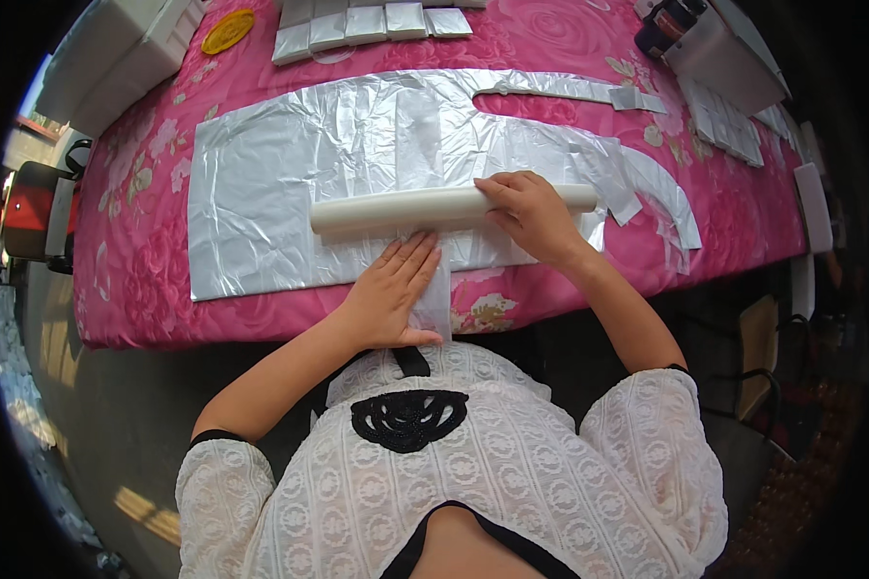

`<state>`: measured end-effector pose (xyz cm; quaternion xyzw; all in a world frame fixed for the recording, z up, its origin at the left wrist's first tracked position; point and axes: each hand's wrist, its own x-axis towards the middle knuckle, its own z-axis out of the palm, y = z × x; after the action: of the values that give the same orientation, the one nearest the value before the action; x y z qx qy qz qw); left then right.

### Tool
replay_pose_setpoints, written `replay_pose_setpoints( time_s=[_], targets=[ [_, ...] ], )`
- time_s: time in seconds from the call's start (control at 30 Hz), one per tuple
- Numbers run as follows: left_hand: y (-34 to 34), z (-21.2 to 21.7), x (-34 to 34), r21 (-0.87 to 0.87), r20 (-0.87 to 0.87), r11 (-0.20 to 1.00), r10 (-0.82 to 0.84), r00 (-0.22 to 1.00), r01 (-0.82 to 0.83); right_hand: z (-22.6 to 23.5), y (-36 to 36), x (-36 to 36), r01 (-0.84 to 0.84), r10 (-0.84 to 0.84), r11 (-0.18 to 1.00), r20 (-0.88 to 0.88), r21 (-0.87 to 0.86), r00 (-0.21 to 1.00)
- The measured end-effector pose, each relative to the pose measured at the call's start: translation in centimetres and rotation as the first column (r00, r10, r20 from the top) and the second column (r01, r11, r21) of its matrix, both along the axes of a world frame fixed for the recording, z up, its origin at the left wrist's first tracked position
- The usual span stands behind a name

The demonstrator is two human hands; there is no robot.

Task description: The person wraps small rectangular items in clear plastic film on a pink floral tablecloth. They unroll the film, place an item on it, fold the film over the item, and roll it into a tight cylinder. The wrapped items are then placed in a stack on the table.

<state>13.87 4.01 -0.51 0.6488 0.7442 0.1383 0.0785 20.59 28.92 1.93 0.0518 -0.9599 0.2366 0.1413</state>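
Observation:
A stack of silvery-white plastic bags (270,174), with handle-shaped strips at its right end, lies flat on the table. Across it rests a smooth white roll (396,209), longer than two hand widths; its material is hard to make out. My right hand (531,214) curls its fingers over the right part of this roll. Just below the roll, my left hand (396,289) lies flat with fingers stretched, their tips close to its near side. Beneath that palm, a translucent plastic strip (436,299) reaches to the table's front edge.
A pink flowered cloth (145,251) covers the table. Folded white packets (362,24) line the far side, near a yellow disc (228,32). White boxes (111,63) stand far left. At the right are a dark bottle (668,24), more packets (719,121) and a chair (758,357).

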Motion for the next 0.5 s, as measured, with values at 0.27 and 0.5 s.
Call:
replay_pose_setpoints(
  time_s=[0.27, 0.5],
  targets=[
    [-0.8, 1.0, 0.3, -0.078, 0.091, 0.993, -0.082, 0.993, 0.089, -1.3, 0.7, -8.2, 0.000, 0.007, 0.997, -0.092, 0.076, 0.996],
    [-0.9, 0.5, -0.3, 0.019, 0.158, 0.993, -0.114, 0.981, 0.113, -1.3, 2.3, -13.5, 0.054, -0.051, 0.996, -0.044, 0.075, 0.998]
  ],
)
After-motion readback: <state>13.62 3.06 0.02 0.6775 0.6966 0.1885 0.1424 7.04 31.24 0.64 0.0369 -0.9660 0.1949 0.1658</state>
